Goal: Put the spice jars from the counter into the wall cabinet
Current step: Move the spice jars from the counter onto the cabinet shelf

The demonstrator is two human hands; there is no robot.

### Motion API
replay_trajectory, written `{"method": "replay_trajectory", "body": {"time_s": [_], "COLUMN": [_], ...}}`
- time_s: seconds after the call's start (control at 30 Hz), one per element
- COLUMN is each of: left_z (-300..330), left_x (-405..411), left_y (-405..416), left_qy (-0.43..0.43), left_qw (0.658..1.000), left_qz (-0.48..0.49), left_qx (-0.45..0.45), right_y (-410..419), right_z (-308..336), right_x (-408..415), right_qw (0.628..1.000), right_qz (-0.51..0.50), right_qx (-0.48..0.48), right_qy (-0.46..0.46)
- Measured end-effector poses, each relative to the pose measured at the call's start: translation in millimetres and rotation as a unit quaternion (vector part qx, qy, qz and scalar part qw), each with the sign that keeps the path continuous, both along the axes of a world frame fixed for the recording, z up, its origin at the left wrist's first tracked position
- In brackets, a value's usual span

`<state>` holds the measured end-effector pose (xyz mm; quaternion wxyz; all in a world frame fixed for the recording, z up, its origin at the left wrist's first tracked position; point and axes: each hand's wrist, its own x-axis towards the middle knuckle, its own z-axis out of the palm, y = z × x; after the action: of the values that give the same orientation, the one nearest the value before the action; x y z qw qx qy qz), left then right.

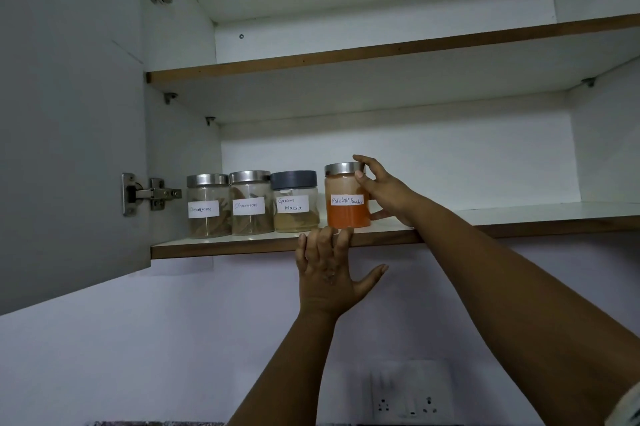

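- Left hand point(329, 273), nearest the viewer: fingers straight and spread, tips resting on the front edge of the lower shelf point(221, 247), just below the chilli jar point(347, 196); it holds nothing.
- Right hand point(382, 188): thumb and fingers curled round the chilli jar's right side, thumb on the glass just under the steel lid, index finger over the lid rim.
- Chilli jar: upright on the lower shelf, orange powder inside.
- Row to its left: masala jar point(295, 201), then two cinnamon jars point(250, 202) point(207, 205), all upright.
- Cabinet door point(69, 113): swung open at left.
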<state>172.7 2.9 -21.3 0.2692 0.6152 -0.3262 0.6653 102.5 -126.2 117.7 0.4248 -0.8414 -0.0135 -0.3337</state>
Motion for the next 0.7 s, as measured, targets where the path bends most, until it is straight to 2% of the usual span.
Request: {"method": "replay_trajectory", "body": {"time_s": [0.3, 0.7], "left_z": [0.3, 0.4], "left_x": [-1.8, -9.1], "left_y": [0.5, 4.1], "left_qy": [0.007, 0.035], "left_qw": [1.000, 0.999], "left_qz": [0.012, 0.014], "left_qx": [-0.002, 0.009], "right_y": [2.2, 5.1], "right_z": [-3.1, -4.6], "right_x": [2.6, -0.5], "right_qw": [0.996, 0.991], "right_qz": [-0.039, -0.057], "right_qx": [-0.082, -0.122], "right_qy": [-0.019, -0.021]}}
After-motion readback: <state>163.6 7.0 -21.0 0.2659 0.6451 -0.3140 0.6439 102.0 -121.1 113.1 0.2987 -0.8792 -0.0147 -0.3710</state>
